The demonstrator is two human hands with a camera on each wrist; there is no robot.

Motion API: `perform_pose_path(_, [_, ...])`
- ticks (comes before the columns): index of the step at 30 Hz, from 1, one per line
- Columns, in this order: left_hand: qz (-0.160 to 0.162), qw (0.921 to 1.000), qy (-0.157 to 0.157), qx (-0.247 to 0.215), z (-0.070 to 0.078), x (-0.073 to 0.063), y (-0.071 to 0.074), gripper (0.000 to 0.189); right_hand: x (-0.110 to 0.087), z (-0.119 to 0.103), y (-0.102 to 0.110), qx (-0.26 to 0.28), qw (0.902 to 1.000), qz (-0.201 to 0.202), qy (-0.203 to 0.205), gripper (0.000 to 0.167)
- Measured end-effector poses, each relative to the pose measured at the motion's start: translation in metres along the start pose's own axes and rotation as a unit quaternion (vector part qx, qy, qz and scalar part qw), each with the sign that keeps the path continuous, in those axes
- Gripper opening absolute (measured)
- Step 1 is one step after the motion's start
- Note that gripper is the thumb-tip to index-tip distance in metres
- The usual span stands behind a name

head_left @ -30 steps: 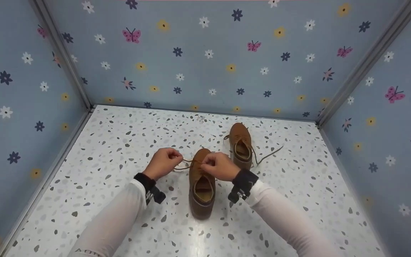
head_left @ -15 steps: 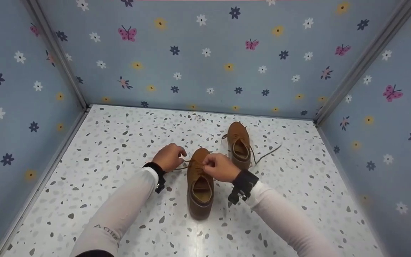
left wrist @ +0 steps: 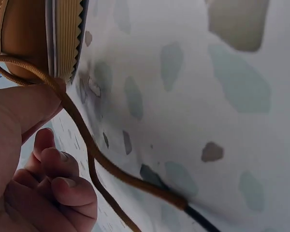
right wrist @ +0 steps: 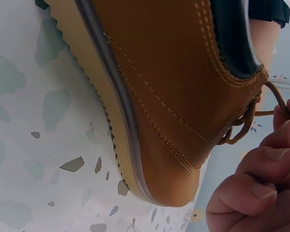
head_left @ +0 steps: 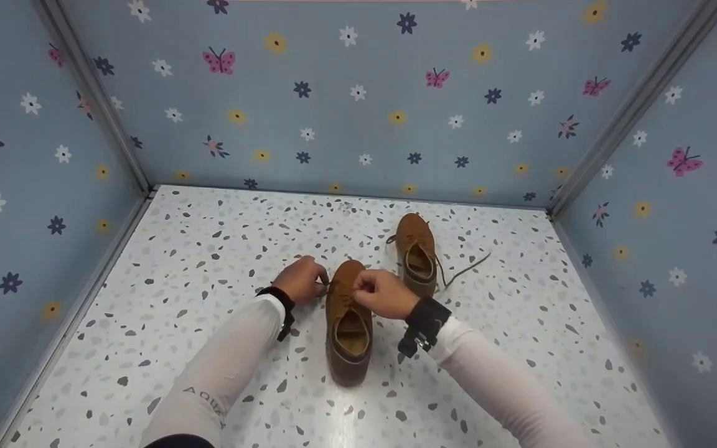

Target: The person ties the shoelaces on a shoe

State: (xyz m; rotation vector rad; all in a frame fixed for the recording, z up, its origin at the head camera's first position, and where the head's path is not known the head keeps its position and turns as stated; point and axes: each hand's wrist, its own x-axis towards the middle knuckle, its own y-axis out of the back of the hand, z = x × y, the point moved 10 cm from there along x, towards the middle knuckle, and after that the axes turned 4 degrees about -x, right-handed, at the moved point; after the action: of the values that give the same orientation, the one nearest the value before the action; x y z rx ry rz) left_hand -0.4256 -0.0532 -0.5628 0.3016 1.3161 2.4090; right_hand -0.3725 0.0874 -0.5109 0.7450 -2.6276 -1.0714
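A brown lace-up shoe [head_left: 349, 336] stands upright on the speckled floor, toe pointing away from me. My left hand [head_left: 301, 280] is low at its left side. In the left wrist view its thumb and index finger pinch a brown shoelace [left wrist: 79, 123], whose two loose strands trail across the floor; the other fingers curl loosely. My right hand [head_left: 386, 294] is over the shoe's right side. In the right wrist view, the right fingers [right wrist: 275, 150] pinch a lace strand [right wrist: 276, 94] drawn up from the eyelets. Stitched leather and a ridged pale sole [right wrist: 94, 82] show there.
The matching brown shoe [head_left: 416, 249] stands just ahead and to the right, with its lace [head_left: 467, 269] lying out on the floor [head_left: 209, 249]. Blue flowered panels [head_left: 333, 93] enclose the floor at the back and both sides.
My left hand has let the lace it held out to the left go slack, opened its fingers a little, and come down closer to the shoe's side. The right hand stays nearly still.
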Motion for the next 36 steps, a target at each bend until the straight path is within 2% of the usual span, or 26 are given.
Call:
perform_pose_path(4, [-0.005, 1.0, 0.002, 0.003, 0.001, 0.0, -0.003, 0.011, 0.0, 0.0, -0.001, 0.008, 1.0, -0.005, 0.0, 0.007])
perform_pose_path(14, [-0.011, 0.9994, 0.034, -0.003, -0.004, -0.002, 0.0, 0.007, 0.004, 0.002, -0.005, 0.022, 0.9995, -0.013, -0.019, 0.027])
perform_pose_path(21, [-0.005, 0.9993, 0.033, -0.017, 0.0, -0.004, 0.012, 0.018, 0.009, 0.0, 0.002, 0.023, 0.9994, 0.002, -0.025, 0.024])
perform_pose_path(25, [-0.004, 0.9985, 0.048, -0.026, -0.001, -0.007, 0.019, 0.02, 0.015, -0.001, 0.006, 0.025, 0.9993, 0.011, -0.026, 0.019])
perform_pose_path(31, [-0.005, 0.9972, 0.058, -0.048, 0.001, -0.012, 0.027, 0.018, 0.02, 0.004, 0.008, 0.043, 0.9973, 0.01, -0.059, 0.011])
perform_pose_path(36, [-0.003, 0.9965, 0.06, -0.058, 0.006, -0.016, 0.034, 0.017, 0.022, 0.008, 0.009, 0.055, 0.9954, 0.004, -0.078, 0.016])
